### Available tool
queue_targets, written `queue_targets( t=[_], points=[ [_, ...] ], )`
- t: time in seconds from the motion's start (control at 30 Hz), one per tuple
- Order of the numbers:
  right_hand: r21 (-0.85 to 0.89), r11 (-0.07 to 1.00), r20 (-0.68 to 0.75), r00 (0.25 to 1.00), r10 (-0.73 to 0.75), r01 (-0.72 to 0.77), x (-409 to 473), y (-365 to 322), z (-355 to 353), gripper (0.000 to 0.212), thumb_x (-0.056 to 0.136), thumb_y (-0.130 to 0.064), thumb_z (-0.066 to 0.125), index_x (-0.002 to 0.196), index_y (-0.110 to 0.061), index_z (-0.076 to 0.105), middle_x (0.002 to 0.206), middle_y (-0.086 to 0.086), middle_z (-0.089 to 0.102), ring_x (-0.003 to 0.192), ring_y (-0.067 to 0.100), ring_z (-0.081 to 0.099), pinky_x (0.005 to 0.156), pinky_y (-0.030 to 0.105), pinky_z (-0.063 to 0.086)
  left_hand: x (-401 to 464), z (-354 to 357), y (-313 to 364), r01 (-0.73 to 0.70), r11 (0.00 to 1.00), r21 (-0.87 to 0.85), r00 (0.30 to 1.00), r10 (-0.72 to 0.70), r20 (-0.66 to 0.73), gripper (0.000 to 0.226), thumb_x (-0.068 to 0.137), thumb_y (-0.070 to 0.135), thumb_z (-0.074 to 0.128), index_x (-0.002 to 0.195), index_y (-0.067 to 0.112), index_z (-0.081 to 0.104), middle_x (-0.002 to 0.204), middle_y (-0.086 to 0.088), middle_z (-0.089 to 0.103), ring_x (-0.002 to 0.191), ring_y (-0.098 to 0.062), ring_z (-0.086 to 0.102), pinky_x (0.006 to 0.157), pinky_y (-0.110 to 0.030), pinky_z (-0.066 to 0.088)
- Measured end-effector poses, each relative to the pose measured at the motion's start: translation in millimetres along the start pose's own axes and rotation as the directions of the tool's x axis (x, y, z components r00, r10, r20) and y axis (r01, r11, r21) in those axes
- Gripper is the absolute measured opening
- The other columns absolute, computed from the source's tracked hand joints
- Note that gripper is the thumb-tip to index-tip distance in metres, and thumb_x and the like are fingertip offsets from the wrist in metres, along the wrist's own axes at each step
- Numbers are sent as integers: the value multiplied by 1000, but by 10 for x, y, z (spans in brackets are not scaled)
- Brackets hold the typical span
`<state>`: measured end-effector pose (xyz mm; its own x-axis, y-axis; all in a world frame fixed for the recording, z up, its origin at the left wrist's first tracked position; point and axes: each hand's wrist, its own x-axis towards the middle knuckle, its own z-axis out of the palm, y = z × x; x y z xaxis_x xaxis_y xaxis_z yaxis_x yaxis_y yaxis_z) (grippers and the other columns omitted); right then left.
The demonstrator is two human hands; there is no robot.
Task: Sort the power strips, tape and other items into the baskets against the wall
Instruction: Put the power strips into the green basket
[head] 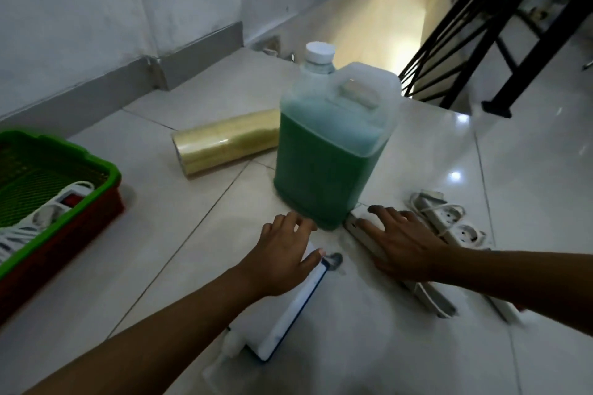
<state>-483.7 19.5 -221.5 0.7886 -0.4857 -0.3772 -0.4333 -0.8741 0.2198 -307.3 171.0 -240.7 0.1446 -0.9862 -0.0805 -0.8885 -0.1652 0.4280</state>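
A clear jug of green liquid with a white cap stands on the tiled floor. My left hand lies open over the far end of a white and blue power strip, fingertips near the jug's base. Fingers spread, my right hand rests flat on a long white power strip. A further white power strip with round sockets lies to the right. A yellowish roll of tape lies behind the jug. A green basket sitting in a red basket at the left holds a white power strip.
The grey-skirted wall runs behind the baskets. A black metal stair railing stands at the upper right, where the floor drops to a lower level beyond the jug.
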Motion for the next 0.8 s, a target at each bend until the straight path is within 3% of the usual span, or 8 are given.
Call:
queue_targets(
  t=[0.13, 0.23, 0.3, 0.5, 0.63, 0.8],
  points=[
    [250, 912, 90, 946, 312, -324, 1, 157, 218, 101, 73, -55, 66, 147, -25, 3, 142, 20, 28, 127, 38, 37, 99, 50, 42, 188, 59, 202, -47, 999, 18, 998, 46, 34, 46, 94, 43, 42, 133, 20, 37, 134, -5, 41, 122, -22, 38, 103, -35, 32],
    [498, 754, 214, 903, 372, -428, -67, 252, 435, 107, 72, -44, 73, 147, -30, -3, 133, 20, 39, 118, 37, 47, 91, 40, 45, 276, 120, 321, -81, 995, 55, 995, 77, 56, 45, 94, 41, 43, 133, 19, 38, 133, -5, 41, 122, -22, 38, 104, -36, 33],
    [552, 732, 231, 916, 327, -400, -133, 287, 495, 101, 76, -37, 71, 148, -31, -1, 125, 18, 46, 110, 34, 53, 81, 32, 43, 308, 178, 381, -94, 993, 65, 994, 89, 70, 44, 95, 39, 43, 134, 19, 38, 135, -5, 41, 123, -21, 39, 103, -35, 32],
    [486, 818, 141, 951, 274, -308, -187, 340, 489, 77, 73, -45, 68, 136, -25, 30, 117, 15, 54, 106, 34, 55, 82, 36, 45, 363, 270, 495, -145, 984, 103, 987, 136, 88, 50, 93, 38, 47, 137, 17, 35, 137, -5, 39, 123, -21, 40, 101, -32, 32],
    [446, 874, -60, 968, 245, -194, -298, 377, 362, 58, 72, -45, 60, 124, -27, 43, 108, 7, 56, 99, 31, 58, 75, 35, 48, 416, 219, 540, -173, 976, 135, 985, 170, 32, 66, 88, 40, 54, 143, 17, 26, 146, -4, 29, 131, -22, 33, 107, -35, 29],
    [227, 972, -352, 936, 16, 69, -462, 316, 196, 51, 71, -41, 52, 120, -28, 45, 106, 3, 56, 71, 24, 59, 51, 28, 40, 380, 144, 577, -215, 929, 302, 975, 223, 7, 98, 77, 56, 61, 149, 17, 8, 157, -4, 16, 142, -21, 18, 114, -39, 19]
  ],
)
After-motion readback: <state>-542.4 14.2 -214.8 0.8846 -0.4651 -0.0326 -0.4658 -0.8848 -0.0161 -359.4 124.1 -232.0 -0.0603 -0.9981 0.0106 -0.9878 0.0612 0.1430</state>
